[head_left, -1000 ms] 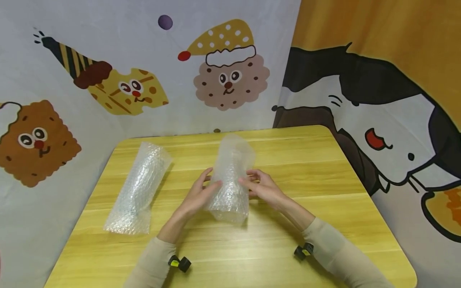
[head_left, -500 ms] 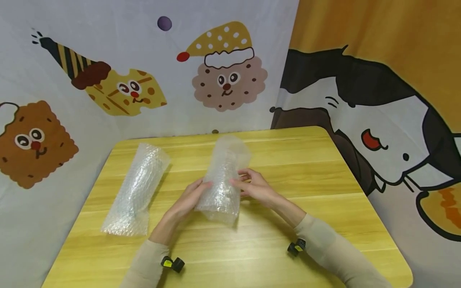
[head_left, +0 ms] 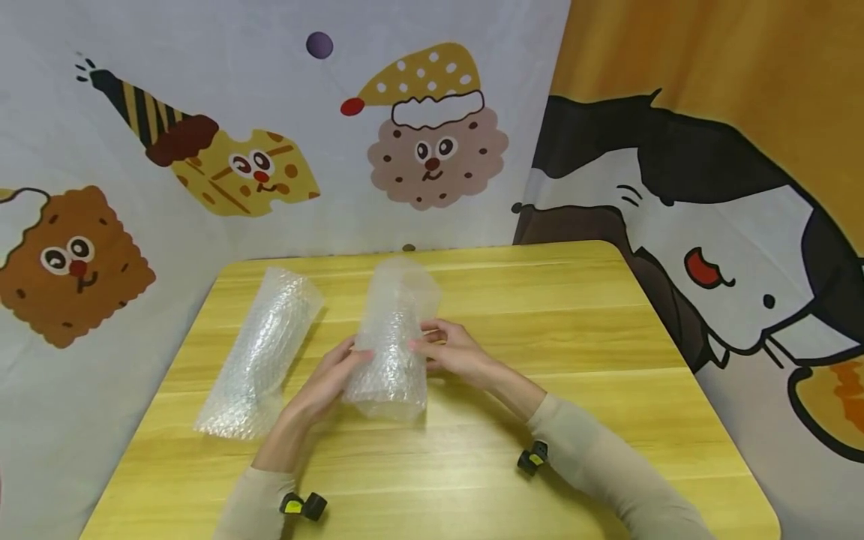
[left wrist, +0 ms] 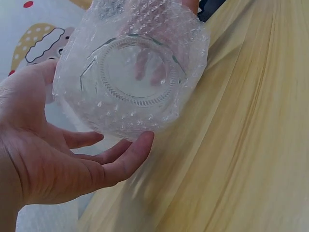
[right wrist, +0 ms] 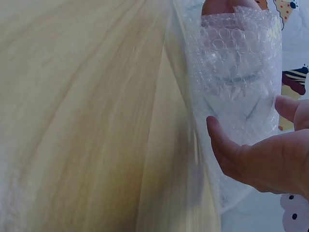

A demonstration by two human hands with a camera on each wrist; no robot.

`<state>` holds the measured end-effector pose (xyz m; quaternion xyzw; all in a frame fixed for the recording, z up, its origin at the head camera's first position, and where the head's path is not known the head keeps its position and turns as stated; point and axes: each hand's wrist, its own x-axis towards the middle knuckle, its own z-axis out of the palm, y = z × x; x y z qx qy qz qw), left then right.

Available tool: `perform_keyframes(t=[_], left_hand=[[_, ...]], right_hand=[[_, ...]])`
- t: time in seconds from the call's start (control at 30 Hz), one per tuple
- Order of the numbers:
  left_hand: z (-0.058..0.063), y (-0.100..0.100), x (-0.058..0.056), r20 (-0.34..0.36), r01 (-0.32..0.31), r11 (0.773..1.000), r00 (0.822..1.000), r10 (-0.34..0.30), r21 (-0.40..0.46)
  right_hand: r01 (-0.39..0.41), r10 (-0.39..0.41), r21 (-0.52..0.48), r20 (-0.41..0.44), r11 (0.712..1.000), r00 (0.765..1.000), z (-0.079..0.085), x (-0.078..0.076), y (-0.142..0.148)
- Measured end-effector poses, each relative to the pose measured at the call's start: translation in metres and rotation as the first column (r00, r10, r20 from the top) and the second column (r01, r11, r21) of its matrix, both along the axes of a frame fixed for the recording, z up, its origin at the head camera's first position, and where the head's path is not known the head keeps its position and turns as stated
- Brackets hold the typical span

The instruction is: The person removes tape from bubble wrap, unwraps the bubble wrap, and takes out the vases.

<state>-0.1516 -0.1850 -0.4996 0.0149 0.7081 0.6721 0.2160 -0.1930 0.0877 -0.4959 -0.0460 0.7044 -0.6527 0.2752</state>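
Observation:
A clear glass [left wrist: 137,72] with a ribbed round base shows through the open end of its bubble wrap [head_left: 391,337]. My left hand [head_left: 327,382] holds the wrapped glass from the left, thumb on top and fingers along its side. From the other side my right hand [head_left: 459,356] holds it too, its thumb [right wrist: 222,140] against the wrap. The bundle lies lengthwise over the middle of the table, one loose wrap end toward the far edge and the other toward me.
A second bubble-wrapped bundle [head_left: 259,360] lies at the left of the wooden table [head_left: 574,322], close beside my left hand. Printed cartoon cloth [head_left: 270,112] hangs right behind the table and along its sides. Small black cameras [head_left: 304,506] sit on both wrists.
Both hands have shifted the wrapped glass to the left across the table, nearer the second bundle. That other bundle has stayed where it was.

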Motion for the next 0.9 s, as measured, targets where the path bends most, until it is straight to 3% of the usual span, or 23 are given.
perform_keyframes(t=[0.27, 0.57, 0.67, 0.9], left_hand=[[-0.001, 0.005, 0.000, -0.058, -0.003, 0.995, 0.998, -0.002, -0.102], [0.009, 0.027, -0.002, -0.119, -0.027, 0.963, 0.993, -0.005, -0.269], [0.015, 0.035, -0.002, -0.145, -0.046, 0.937, 0.989, -0.005, -0.348], [0.024, 0.052, -0.005, -0.216, -0.092, 0.849, 0.976, -0.027, -0.521]], right_hand=[[-0.029, 0.032, -0.084, 0.027, 0.996, 0.999, -0.002, 0.000, 0.009], [-0.016, 0.015, -0.045, -0.022, 0.999, 1.000, -0.005, 0.005, 0.028], [-0.009, 0.008, -0.022, -0.040, 1.000, 0.999, -0.005, 0.007, 0.033], [0.001, 0.002, 0.031, -0.081, 1.000, 0.997, -0.007, 0.010, 0.043]])
